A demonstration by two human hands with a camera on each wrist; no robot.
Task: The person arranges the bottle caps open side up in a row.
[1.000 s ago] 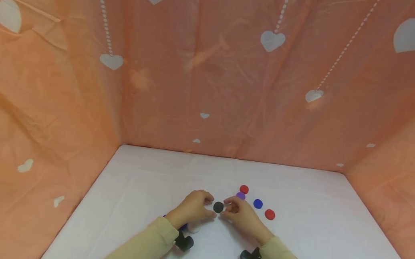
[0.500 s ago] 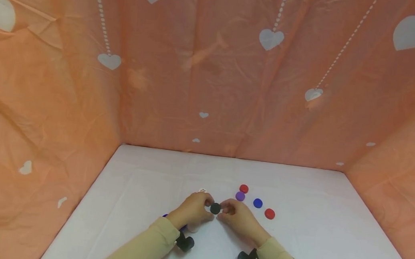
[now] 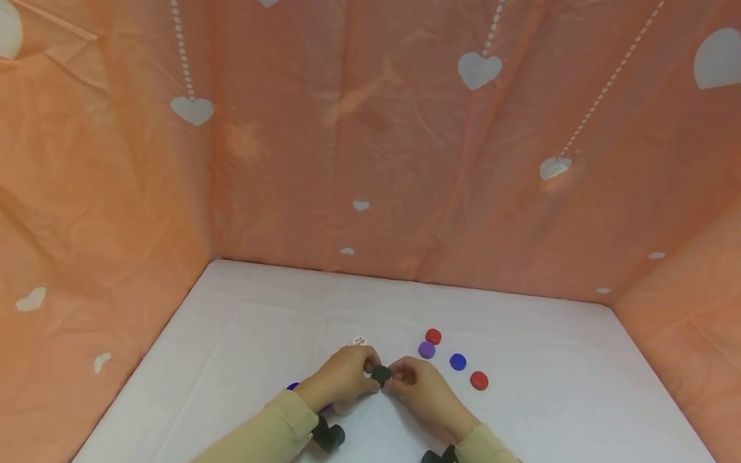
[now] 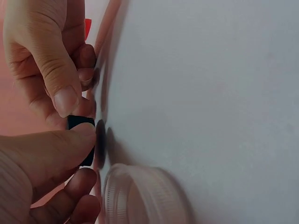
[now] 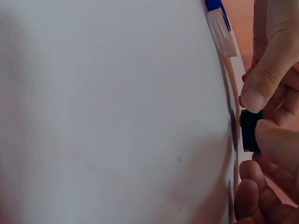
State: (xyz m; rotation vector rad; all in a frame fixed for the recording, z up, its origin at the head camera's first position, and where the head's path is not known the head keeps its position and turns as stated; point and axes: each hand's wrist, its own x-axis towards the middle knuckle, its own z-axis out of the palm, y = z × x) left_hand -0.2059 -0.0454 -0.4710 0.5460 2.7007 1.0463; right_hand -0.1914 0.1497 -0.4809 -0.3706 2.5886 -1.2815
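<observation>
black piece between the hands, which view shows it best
Right wrist view: the black piece looks large there, much of its side uncovered. In the left wrist view, fingers cover more of it; in the head view, it shows small between left hand and right hand.

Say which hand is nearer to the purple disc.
Right. The right hand is just on the near side of the purple disc; the left hand is farther off, to its left.

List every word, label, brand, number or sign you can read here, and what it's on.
No text can be read.
White disc beyond the left hand: dark marks, too small to read.
Black piece: no marking visible.
Backdrop: only hearts and dotted lines, no words.
</observation>
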